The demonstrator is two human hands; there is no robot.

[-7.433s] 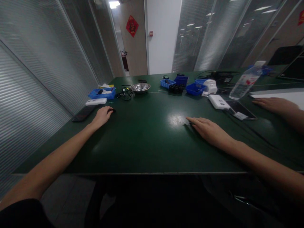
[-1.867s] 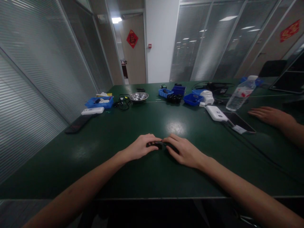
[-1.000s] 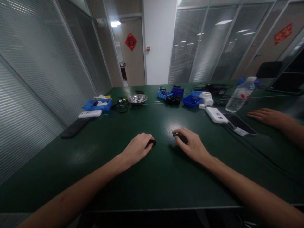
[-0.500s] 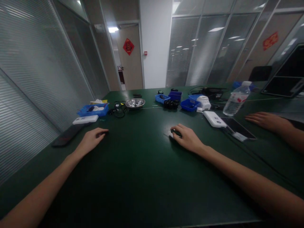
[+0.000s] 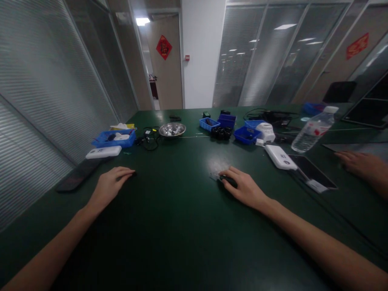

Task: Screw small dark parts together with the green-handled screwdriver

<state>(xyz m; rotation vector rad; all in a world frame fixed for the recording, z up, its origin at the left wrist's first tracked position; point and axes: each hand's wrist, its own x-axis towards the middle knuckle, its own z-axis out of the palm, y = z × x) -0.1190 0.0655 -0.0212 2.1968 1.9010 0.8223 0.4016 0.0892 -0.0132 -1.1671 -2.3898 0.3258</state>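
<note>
My left hand (image 5: 109,184) rests low over the left of the green table (image 5: 169,218). Its thumb and forefinger are pinched together, and a tiny dark bit shows at their tips, too small to name. On the other side, my right hand (image 5: 242,184) is closed around a small screwdriver (image 5: 229,180) with a dark handle. Its thin metal shaft points left, just over the tabletop; the fingers hide part of the handle. A pale patch of light shines on the table beside the tip.
A steel bowl (image 5: 172,130) with small parts stands farther back, near a blue tray (image 5: 114,138) and a black phone-like slab (image 5: 79,174). Blue bins (image 5: 245,135), a white power bank (image 5: 280,157), a tablet (image 5: 313,171) and a water bottle (image 5: 315,130) lie rightward. Another person's hand (image 5: 362,163) rests far right.
The view has tilted and shifted slightly, so background things sit a little differently. Both hands stay in about the same places, the right still holding the screwdriver.
</note>
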